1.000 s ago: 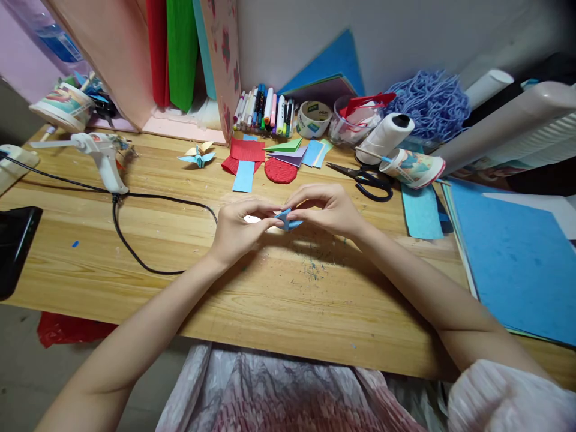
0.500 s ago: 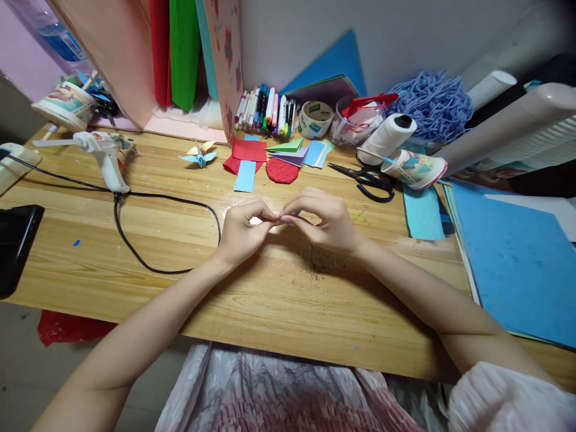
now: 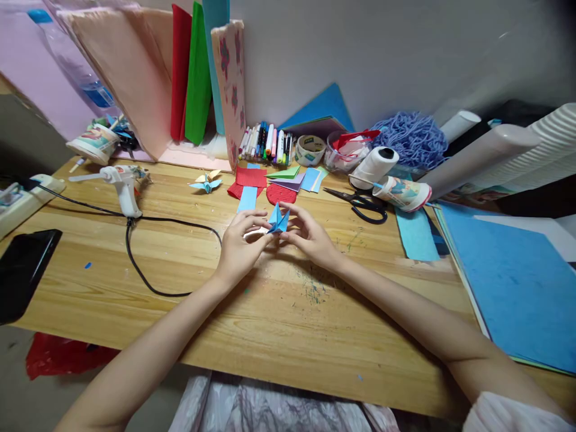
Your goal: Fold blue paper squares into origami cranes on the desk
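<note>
A small folded blue paper piece (image 3: 278,219) stands between my two hands over the middle of the wooden desk (image 3: 279,324). My left hand (image 3: 239,246) pinches its left side with thumb and fingers. On its right side, my right hand (image 3: 308,235) grips it with the fingertips. One pointed flap of the paper sticks upward. Just beyond my hands lie cut paper pieces: a light blue strip (image 3: 247,198), red sheets (image 3: 249,178) and a red disc (image 3: 281,193).
A glue gun (image 3: 120,182) with its black cord (image 3: 148,252) lies at the left, a black phone (image 3: 22,270) at the left edge. Scissors (image 3: 363,205), a thread spool (image 3: 373,167), a paper cup (image 3: 402,192) and blue sheets (image 3: 513,276) sit right. Markers (image 3: 265,143), tape (image 3: 310,150) and a finished paper crane (image 3: 206,183) lie behind.
The blue paper, nearly hidden between my fingertips half a second ago, now stands up with a point showing. The camera has tilted up, showing more of the wall.
</note>
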Motion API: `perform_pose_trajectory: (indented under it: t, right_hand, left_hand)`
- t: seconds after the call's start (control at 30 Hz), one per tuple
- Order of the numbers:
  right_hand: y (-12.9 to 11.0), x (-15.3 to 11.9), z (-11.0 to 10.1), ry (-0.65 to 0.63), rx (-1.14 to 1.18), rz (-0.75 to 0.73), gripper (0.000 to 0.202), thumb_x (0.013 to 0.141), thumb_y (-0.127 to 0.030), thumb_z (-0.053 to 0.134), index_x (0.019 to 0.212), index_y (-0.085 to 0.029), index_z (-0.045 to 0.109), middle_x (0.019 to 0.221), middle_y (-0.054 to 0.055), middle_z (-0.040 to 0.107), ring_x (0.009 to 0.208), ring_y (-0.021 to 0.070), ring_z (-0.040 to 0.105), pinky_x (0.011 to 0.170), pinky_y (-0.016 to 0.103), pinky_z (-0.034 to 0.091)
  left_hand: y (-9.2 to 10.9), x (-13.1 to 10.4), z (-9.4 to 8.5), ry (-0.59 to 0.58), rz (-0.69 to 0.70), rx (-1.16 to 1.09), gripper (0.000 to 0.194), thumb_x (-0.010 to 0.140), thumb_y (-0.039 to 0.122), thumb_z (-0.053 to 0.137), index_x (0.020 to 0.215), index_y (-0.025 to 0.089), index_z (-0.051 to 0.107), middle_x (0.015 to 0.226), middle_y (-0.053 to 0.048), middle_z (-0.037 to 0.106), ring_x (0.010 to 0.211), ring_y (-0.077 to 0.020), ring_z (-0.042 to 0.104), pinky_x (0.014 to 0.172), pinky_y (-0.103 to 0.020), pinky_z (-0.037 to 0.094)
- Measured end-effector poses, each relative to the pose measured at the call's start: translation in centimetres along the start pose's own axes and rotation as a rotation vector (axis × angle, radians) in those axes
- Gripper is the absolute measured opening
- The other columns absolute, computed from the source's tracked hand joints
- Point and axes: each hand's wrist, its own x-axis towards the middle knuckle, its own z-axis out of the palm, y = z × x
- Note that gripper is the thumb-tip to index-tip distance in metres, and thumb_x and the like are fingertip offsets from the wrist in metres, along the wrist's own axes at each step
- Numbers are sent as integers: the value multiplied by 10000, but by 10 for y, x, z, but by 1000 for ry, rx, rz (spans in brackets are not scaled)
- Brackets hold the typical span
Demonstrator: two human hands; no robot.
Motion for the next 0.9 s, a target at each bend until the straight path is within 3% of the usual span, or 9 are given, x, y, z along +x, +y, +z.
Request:
perform_pose_trajectory:
  t: [0.13,0.27,0.37,0.5,0.63,0.7,0.77,0.9]
  right_hand:
    - [4,-2,0,18,35,-15,508,796,-316,634,1269,-284,451,1287,84,490,1000,178,593,858,351,539]
    - [8,-2,-1,91,36,-45,318,826,-325,600,1137,-262,572,1183,66,542,1011,173,595,861,338,527]
    - [6,-1,-1,129,-27,-71,220,826,-326,600,1029,-257,648,1082,55,571,996,173,591,858,324,520]
    - [1,-3,3,129,-68,-66,188,834,-343,580,963,-254,684,1037,67,605,887,176,608,729,306,550]
    - [0,-5,8,170,-2,-15,215,823,-320,593,1020,-247,640,1004,61,638,759,144,621,675,290,553]
    - [1,-5,9,184,64,8,315,811,-306,608,1121,-256,573,981,54,653,748,137,626,675,285,552]
    - [2,-4,9,184,106,30,357,801,-296,620,1145,-241,543,912,42,664,747,135,630,677,277,544]
    - [4,-4,9,165,46,53,177,770,-298,649,897,-180,613,838,37,648,768,140,625,691,267,524]
  left_hand:
    - [-3,2,-1,-115,-136,-163,206,694,295,710,833,162,637,1041,-83,657,967,-192,636,871,-338,516]
    - [-1,3,-2,-184,-174,-177,221,733,305,679,892,153,654,930,-63,697,876,-168,656,866,-313,505]
    - [-1,3,-1,-148,-175,-141,194,745,313,669,862,160,649,911,-48,693,858,-153,653,843,-284,504]
    - [-3,1,0,-103,-172,-99,181,746,322,667,801,166,594,835,-26,659,804,-147,645,774,-263,512]
    - [-2,-1,1,-96,-188,-103,260,796,324,614,1007,198,529,801,-8,645,754,-148,647,715,-270,517]
    - [-2,-2,1,-145,-150,-38,281,835,315,562,1095,210,538,845,-24,657,787,-154,646,740,-276,508]
    - [-2,-3,1,-175,-78,64,227,857,314,528,1044,207,600,941,-52,660,861,-165,633,781,-280,490]
    - [-3,-4,0,-193,-1,201,190,876,311,497,898,185,637,903,-47,651,828,-153,602,748,-261,456]
